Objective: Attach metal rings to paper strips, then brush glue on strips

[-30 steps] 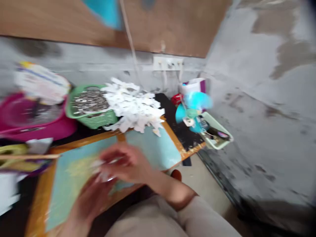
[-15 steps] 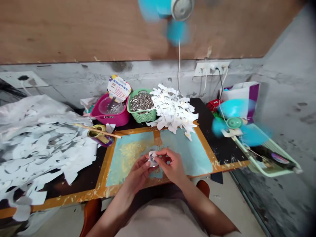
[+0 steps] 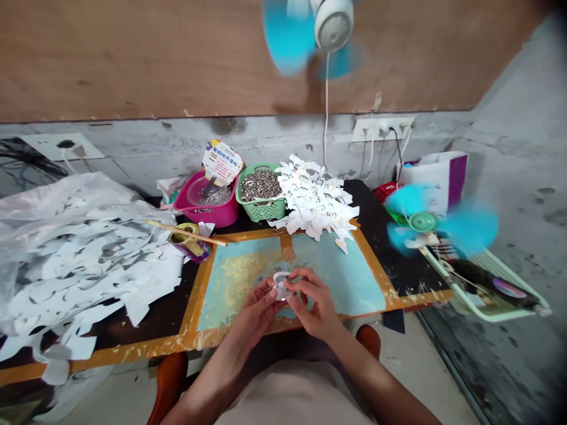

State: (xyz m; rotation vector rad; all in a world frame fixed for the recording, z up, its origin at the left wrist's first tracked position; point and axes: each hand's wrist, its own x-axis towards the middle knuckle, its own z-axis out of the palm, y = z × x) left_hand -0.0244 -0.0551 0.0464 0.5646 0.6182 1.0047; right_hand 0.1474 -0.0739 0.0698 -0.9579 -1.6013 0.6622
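Note:
Above the blue work mat (image 3: 354,277) I hold a small white cut piece (image 3: 280,286), curved along its top, with a grey patch inside the curve. My left hand (image 3: 256,310) pinches its left side between thumb and fingers. On the other side, the fingertips of my right hand (image 3: 316,304) grip its right edge. Part of the piece is hidden behind my fingers. Beyond my hands lies a pile of white cut pieces (image 3: 316,200), many with metal rings on them. Next to it stands a green basket (image 3: 268,211) full of small metal rings.
A pink basket (image 3: 225,217) holds a clear container and a printed card. A stick (image 3: 195,234) lies across an open can (image 3: 199,252) at left, beside a large heap of white cut sheets (image 3: 97,265). Two fans (image 3: 334,29) spin nearby; a green tray (image 3: 500,316) is at right.
The white piece has turned, so its curved top and grey patch show more plainly. My right fingers have shifted and spread along its edge. The whole view has moved slightly.

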